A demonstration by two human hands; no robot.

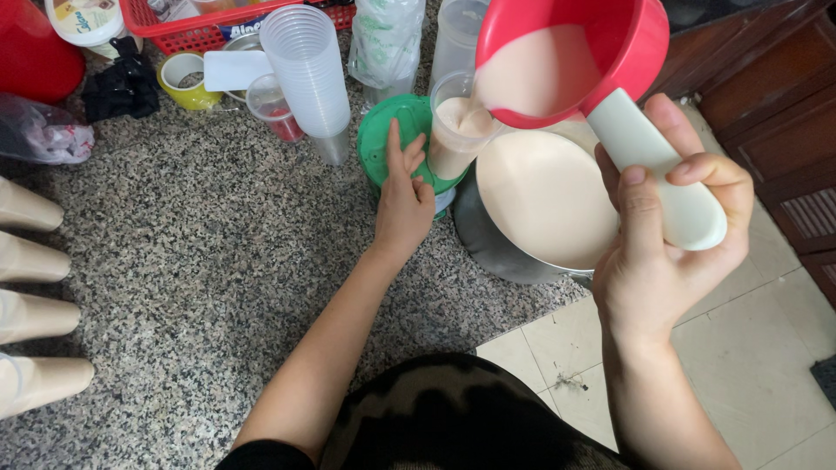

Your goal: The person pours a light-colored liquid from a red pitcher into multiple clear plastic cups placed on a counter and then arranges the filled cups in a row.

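My right hand point(670, 235) grips the white handle of a red scoop point(601, 52) holding beige milky liquid, tilted over a clear plastic cup point(455, 122). The liquid runs from the scoop's lip into the cup, which is over half full. My left hand point(403, 196) steadies the cup from the left side, fingers against its wall. The cup stands on a green round lid point(383, 139). Just right of the cup sits a metal pot point(496, 248) filled with the same beige liquid.
A tall stack of clear cups point(305, 74) lies behind the green lid. A red basket point(187, 30), a yellow tape roll point(181, 78) and bags sit at the back. Several filled cups point(30, 261) line the left edge of the granite counter. Tiled floor lies lower right.
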